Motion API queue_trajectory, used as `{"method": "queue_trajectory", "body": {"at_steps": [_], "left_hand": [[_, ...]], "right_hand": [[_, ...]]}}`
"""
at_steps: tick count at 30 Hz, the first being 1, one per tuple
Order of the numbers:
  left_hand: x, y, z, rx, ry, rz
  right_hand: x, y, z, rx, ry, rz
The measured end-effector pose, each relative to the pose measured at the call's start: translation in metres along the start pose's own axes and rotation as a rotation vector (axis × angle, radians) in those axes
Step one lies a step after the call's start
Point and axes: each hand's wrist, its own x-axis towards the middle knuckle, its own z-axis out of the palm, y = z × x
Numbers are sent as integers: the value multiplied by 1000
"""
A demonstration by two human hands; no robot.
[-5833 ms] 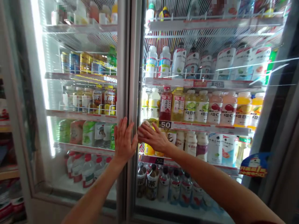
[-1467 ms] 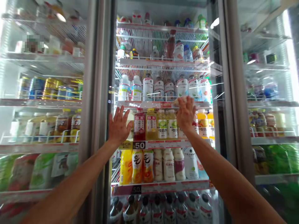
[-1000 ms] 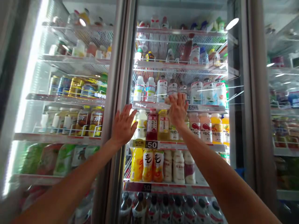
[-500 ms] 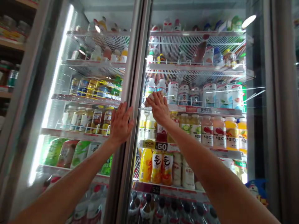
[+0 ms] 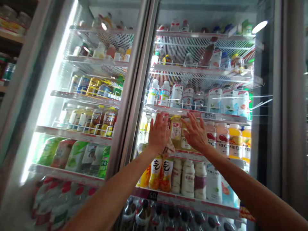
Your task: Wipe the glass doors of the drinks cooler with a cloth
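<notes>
My left hand [image 5: 158, 134] lies against the glass door [image 5: 207, 22] of a drinks fridge, fingers pointing up. Beneath its palm is a crumpled pale cloth [image 5: 170, 147], pressed to the glass; only its lower right edge shows. My right hand [image 5: 195, 132] is a little to the right, with spread fingers and nothing in them, at or very near the same pane. Behind the glass, close to both hands, stand a bottle with a yellow drink [image 5: 176, 127] and several bottles with cherry labels [image 5: 222, 136].
A metal door frame [image 5: 141, 70] runs upright between the two doors. Shelves of cans [image 5: 93, 86] and bottles fill the left side. Orange bottles [image 5: 166, 175] stand below my hands, dark-capped bottles [image 5: 143, 215] lower still. Jars [image 5: 22, 22] sit on a shelf at far left.
My left hand has moved from the door frame rightward onto the glass and now covers the cloth. My right hand, which held the cloth, has let go and shifted right and down.
</notes>
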Motion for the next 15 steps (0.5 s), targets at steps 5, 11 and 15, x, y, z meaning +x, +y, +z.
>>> {"method": "queue_trajectory", "body": {"at_steps": [5,11,15], "left_hand": [[-1,23,12,31,24,223],[-44,22,2,-9,-151,217],[-57,33,6,37,-125,211]], "right_hand": [[-32,-13,9,-9,21,140],[-61,11,-11,-44,73,224],[-94,44,-27,-112,6,127]]}}
